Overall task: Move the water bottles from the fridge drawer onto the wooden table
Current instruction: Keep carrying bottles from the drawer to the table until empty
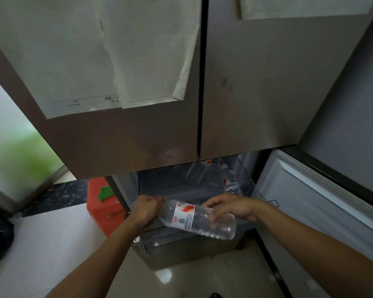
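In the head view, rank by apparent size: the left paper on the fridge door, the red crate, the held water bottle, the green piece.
1. left paper
2. water bottle and red crate: alike, crate partly hidden
3. green piece

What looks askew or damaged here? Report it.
The paper sheet on the fridge door is creased, its lower right corner curling away. Nothing spilled; the water bottle in the left hand and right hand looks intact.

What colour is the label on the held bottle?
White label with a red-orange patch, seen in the head view.
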Demonstrator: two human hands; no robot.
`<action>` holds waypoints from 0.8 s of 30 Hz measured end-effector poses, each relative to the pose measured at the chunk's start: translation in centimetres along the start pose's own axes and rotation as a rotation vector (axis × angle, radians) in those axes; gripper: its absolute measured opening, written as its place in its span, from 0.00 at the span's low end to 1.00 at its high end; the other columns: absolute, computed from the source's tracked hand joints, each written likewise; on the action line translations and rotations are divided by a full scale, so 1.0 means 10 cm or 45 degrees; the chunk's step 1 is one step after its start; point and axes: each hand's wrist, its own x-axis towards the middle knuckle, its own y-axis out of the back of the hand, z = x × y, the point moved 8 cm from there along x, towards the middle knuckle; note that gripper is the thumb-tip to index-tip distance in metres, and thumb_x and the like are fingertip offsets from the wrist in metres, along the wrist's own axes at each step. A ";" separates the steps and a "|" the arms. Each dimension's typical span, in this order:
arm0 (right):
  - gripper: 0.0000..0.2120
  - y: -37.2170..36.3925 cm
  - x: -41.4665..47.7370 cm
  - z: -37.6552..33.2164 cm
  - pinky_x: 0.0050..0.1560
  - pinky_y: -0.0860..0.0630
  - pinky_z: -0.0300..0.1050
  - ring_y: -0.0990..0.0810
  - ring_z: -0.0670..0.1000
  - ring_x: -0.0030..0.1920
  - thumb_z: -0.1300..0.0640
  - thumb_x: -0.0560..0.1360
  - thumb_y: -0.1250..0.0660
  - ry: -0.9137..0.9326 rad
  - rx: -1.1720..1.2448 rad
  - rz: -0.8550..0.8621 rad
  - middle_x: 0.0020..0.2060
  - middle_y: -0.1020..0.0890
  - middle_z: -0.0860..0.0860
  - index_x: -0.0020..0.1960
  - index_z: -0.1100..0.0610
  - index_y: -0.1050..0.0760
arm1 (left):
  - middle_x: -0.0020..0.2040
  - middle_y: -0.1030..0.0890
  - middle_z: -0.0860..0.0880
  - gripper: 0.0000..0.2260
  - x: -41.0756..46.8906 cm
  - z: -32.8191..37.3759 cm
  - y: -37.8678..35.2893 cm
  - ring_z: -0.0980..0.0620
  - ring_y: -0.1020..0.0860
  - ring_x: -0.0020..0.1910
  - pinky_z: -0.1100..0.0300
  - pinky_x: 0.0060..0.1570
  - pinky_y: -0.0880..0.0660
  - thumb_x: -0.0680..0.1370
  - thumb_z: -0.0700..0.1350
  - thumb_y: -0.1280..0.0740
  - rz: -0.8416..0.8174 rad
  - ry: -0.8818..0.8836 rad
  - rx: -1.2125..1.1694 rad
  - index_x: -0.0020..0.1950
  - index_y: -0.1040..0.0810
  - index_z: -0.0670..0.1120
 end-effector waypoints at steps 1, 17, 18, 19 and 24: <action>0.17 0.11 0.02 -0.02 0.55 0.22 0.47 0.17 0.53 0.54 0.56 0.72 0.28 0.026 0.066 0.069 0.54 0.16 0.53 0.60 0.53 0.22 | 0.24 0.29 0.46 0.16 -0.01 0.02 0.01 0.51 0.34 0.22 0.61 0.26 0.38 0.77 0.46 0.36 0.008 -0.014 0.002 0.31 0.23 0.41; 0.53 1.39 1.23 1.03 0.62 0.27 0.55 0.32 0.63 0.68 0.35 0.67 0.31 -0.598 -0.644 0.895 0.72 0.36 0.63 0.77 0.63 0.52 | 0.40 0.18 0.35 0.13 -0.11 -0.11 0.05 0.34 0.19 0.43 0.40 0.46 0.20 0.77 0.43 0.36 -0.004 -0.012 0.180 0.38 0.21 0.34; 0.56 1.38 1.28 1.06 0.64 0.28 0.55 0.34 0.63 0.70 0.35 0.67 0.30 -0.598 -0.571 0.880 0.74 0.39 0.63 0.77 0.64 0.56 | 0.39 0.18 0.35 0.13 -0.12 -0.11 0.06 0.34 0.19 0.42 0.40 0.46 0.20 0.77 0.43 0.36 0.008 0.002 0.184 0.38 0.21 0.34; 0.58 1.35 1.30 1.06 0.67 0.30 0.55 0.36 0.63 0.71 0.36 0.68 0.29 -0.589 -0.486 0.869 0.75 0.43 0.63 0.77 0.65 0.59 | 0.39 0.18 0.35 0.14 -0.12 -0.13 0.07 0.34 0.19 0.42 0.40 0.46 0.20 0.76 0.43 0.36 0.019 0.013 0.192 0.37 0.21 0.34; 0.46 1.34 1.33 1.07 0.61 0.26 0.51 0.27 0.63 0.64 0.54 0.69 0.24 -0.531 -0.157 0.883 0.68 0.31 0.64 0.76 0.66 0.48 | 0.38 0.18 0.36 0.18 -0.16 -0.14 0.13 0.35 0.19 0.40 0.40 0.44 0.20 0.72 0.49 0.37 0.035 -0.002 0.232 0.37 0.21 0.34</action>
